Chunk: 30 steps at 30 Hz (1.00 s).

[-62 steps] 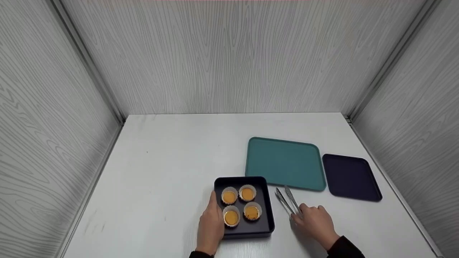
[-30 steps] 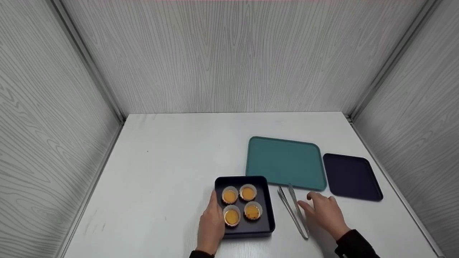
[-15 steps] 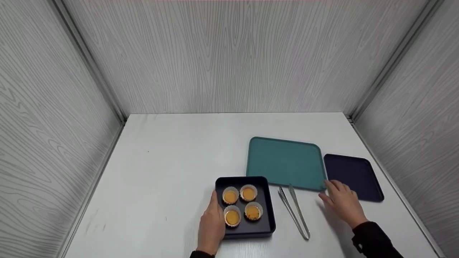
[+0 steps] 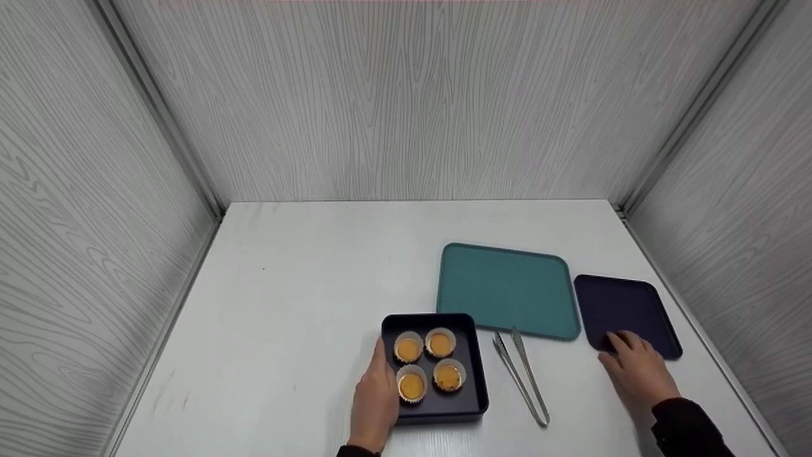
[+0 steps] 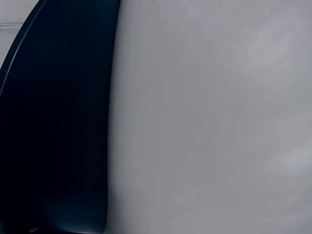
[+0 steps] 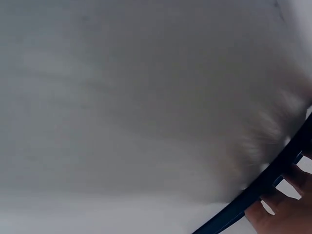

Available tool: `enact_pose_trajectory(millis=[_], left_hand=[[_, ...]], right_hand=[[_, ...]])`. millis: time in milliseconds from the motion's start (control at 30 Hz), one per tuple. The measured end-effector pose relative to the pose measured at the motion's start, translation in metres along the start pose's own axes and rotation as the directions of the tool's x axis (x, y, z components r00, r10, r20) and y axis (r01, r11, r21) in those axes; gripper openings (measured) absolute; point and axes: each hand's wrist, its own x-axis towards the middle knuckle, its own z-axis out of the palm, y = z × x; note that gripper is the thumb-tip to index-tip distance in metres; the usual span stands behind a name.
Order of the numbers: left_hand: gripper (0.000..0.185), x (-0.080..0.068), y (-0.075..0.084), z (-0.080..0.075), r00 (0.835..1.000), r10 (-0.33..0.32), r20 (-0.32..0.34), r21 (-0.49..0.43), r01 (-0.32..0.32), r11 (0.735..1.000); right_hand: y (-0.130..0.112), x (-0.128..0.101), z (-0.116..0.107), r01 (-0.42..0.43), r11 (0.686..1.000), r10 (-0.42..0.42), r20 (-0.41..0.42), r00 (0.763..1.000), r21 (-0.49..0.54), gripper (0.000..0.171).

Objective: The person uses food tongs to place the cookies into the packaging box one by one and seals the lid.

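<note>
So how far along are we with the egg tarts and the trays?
Nothing has been moved over: all four egg tarts sit in the black box, and the teal tray is bare. The left hand rests on the box's side, the right hand touches the near edge of the dark navy tray. The tongs lie untouched between them.
</note>
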Motion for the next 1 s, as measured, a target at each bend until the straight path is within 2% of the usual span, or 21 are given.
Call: enact_pose_trajectory(millis=[133,300,500,667,800,900,1000], left_hand=[[0.051,0.0004,-0.0001,0.0002,1.000,-0.007,0.004,-0.005,0.007,1.000],[0.051,0.0005,0.0000,0.0002,1.000,-0.002,-0.001,0.001,0.002,1.000],[0.050,0.0002,0.0012,-0.0012,1.000,0.006,-0.004,0.009,-0.006,1.000],[0.050,0.0007,0.0009,-0.0006,1.000,-0.005,0.001,0.015,0.005,1.000],[0.050,0.0005,0.0014,-0.0013,1.000,-0.001,0.002,-0.003,0.001,1.000],[0.050,0.0002,0.0017,-0.0017,1.000,0.005,-0.003,-0.009,-0.005,1.000],[0.051,-0.0001,0.0013,-0.0011,1.000,0.001,-0.003,-0.003,-0.001,1.000]], right_hand=[[0.0042,-0.0023,0.0019,0.038,0.999,-0.040,-0.091,0.995,-0.015,0.045],[0.0083,-0.0028,0.0052,0.089,0.995,-0.097,-0.203,0.974,-0.044,0.027],[0.0100,-0.0027,0.0072,0.095,0.992,-0.114,-0.245,0.963,-0.085,0.004],[0.0074,-0.0048,0.0046,0.098,0.990,-0.118,-0.212,0.970,-0.100,0.006],[0.0057,-0.0058,0.0027,0.122,0.985,-0.148,-0.218,0.965,-0.125,0.009],[0.0050,-0.0056,0.0014,0.146,0.979,-0.180,-0.265,0.947,-0.145,0.011],[0.0043,-0.0041,0.0001,0.176,0.971,-0.224,-0.349,0.910,-0.164,0.015]])
